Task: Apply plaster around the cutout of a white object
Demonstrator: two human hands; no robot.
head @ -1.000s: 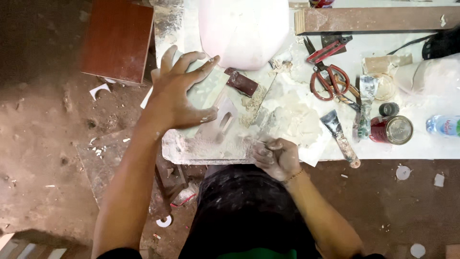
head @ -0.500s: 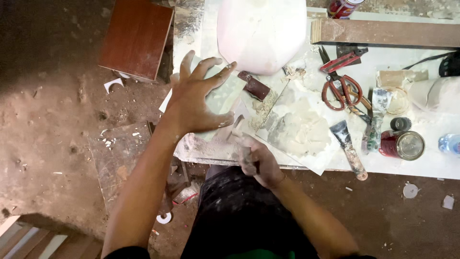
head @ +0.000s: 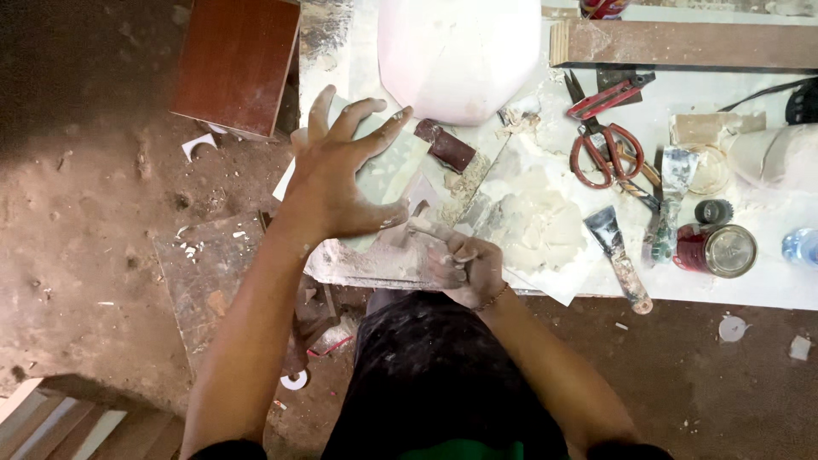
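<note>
Right hand: nearest to us, our right hand (head: 464,271) is curled tight around a small putty-caked tool (head: 419,228), its tip laid on the lower edge of the panel.
Left hand: our left hand (head: 345,175) is spread wide, fingers fanned, palm pressed flat on the pale green panel (head: 394,175), pinning it to the desk.
Panel: it lies at the near left corner of the desk (head: 767,285), tilted, with filler smeared along its near edge.
Step in hand: we judge that we are working filler into the panel's near edge, one hand steadying, the other scraping.
Next move: as we read it, the next stroke calls for firm downward pressure from the left hand so the panel does not slide, and a shallow tool angle along the edge.
Filler: a pale heap of putty (head: 532,223) sits just right of the right hand on a sheet, close enough to reload from.
Scrapers: a putty knife (head: 618,251) lies right of the heap, handle towards us; a second blade (head: 673,175) rests beyond it.
Tin: an open red tin (head: 717,250) stands near the right edge, a dark cap (head: 712,210) just behind it.
Scissors: red-handled scissors (head: 607,149) lie further back.
Brown block: a small dark brown block (head: 445,145) lies just beyond the panel.
Far side: a large pink-white shape (head: 460,51) and a wooden plank (head: 682,44) sit along the back.
Floor: a red-brown board (head: 237,64) lies off to the far left.
</note>
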